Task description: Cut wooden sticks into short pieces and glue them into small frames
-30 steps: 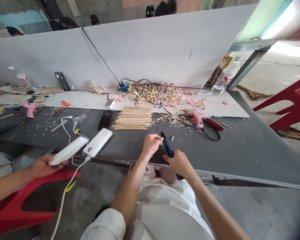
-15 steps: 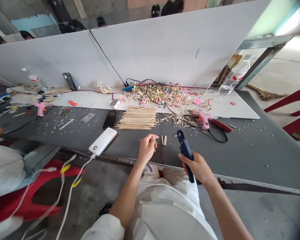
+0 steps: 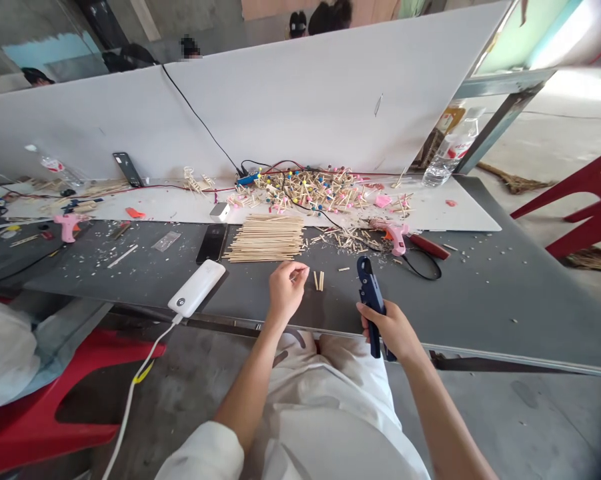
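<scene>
My right hand is wrapped round the handles of a dark blue cutting tool, its head pointing away over the table. My left hand is closed in a pinch just above the table; whatever is between the fingertips is too small to make out. Right beside it, a few short stick pieces lie on the grey table. Behind my left hand is a flat row of long wooden sticks. One small cut piece lies between my hands.
At the back lies a heap of short sticks with coloured balls. A pink glue gun is at the right. A phone and a white power bank lie at the left. A water bottle stands at the back right.
The view has shifted slightly to the right. The jaws of the blue tool and its handles look more spread. My left hand remains near the short pieces, its fingers pinched together.
</scene>
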Tool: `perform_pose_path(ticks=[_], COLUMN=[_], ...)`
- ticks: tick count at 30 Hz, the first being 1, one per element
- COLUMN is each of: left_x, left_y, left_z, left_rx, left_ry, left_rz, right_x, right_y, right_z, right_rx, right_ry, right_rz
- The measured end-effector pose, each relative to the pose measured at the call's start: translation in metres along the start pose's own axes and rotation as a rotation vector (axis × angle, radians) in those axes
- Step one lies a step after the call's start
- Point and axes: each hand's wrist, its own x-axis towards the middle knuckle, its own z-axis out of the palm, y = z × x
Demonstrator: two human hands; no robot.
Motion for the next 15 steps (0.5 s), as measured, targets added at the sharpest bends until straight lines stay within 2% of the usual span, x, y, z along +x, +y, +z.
perform_pose_path(ticks=[3, 10, 15], left_x=[0.021, 0.075, 0.097], left_y=[0.007, 0.003, -0.001], left_z=[0.006, 0.042, 0.063], left_rx=[0.115, 0.334, 0.469], left_ry=[-0.045, -0.151, -0.247], left_rz=[0.112, 0.117, 0.181], right_x=[-0.001, -0.001, -0.002], right_y=[0.000, -0.002, -0.003], right_z=[0.000, 0.000, -0.001], right_rx=[0.000, 0.049, 0.064], right_ry=[0.000, -0.024, -0.037], right_rz=[-0.012, -0.012, -0.012])
